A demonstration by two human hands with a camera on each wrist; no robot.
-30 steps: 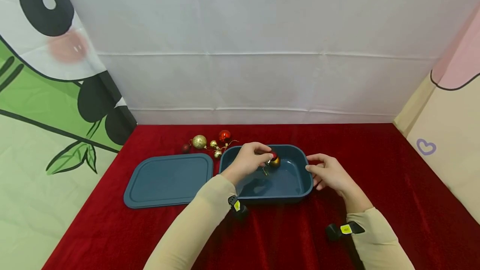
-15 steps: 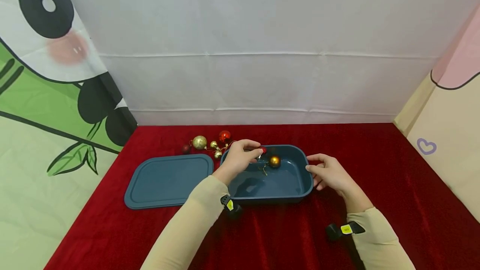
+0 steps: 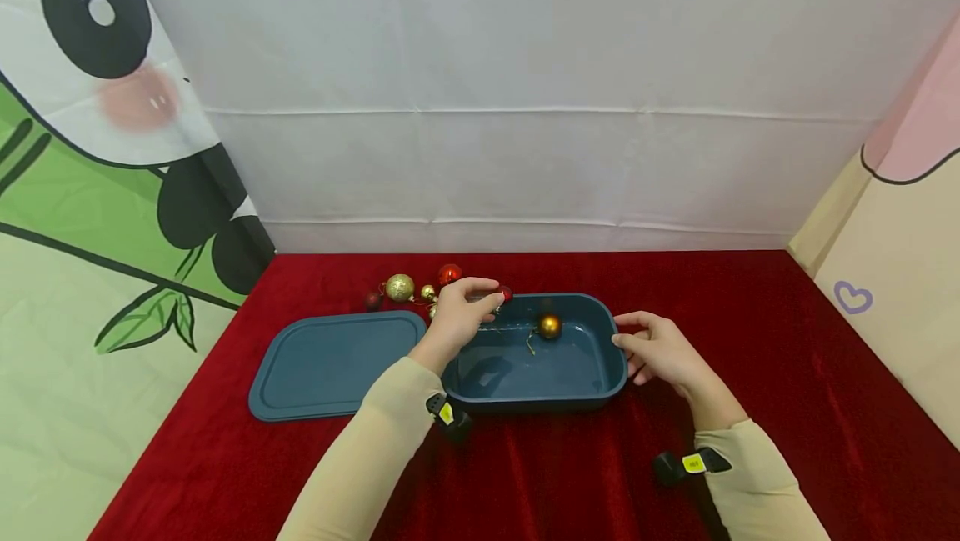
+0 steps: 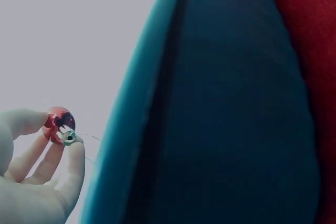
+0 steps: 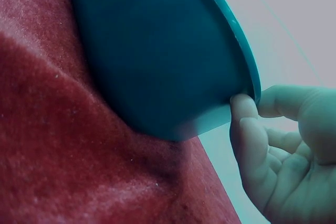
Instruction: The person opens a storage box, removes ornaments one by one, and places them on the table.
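A small red Christmas ball with a metal cap is pinched between thumb and fingers of my left hand, over the back left of a blue-grey rectangular box. The left wrist view shows that ball clearly, cap towards the camera. Inside the box, towards its back wall, lies a gold Christmas ball with a gold string loop. My right hand grips the box's right rim, thumb and fingertips on either side, as the right wrist view also shows.
A flat blue-grey lid lies left of the box. Behind it are more balls: a gold glittery one, a shiny red one, a dark red one and small gold ones. Red cloth covers the table.
My left hand has moved left with the red ball, away from the gold ball, which stays in the box. My right hand stays on the rim.
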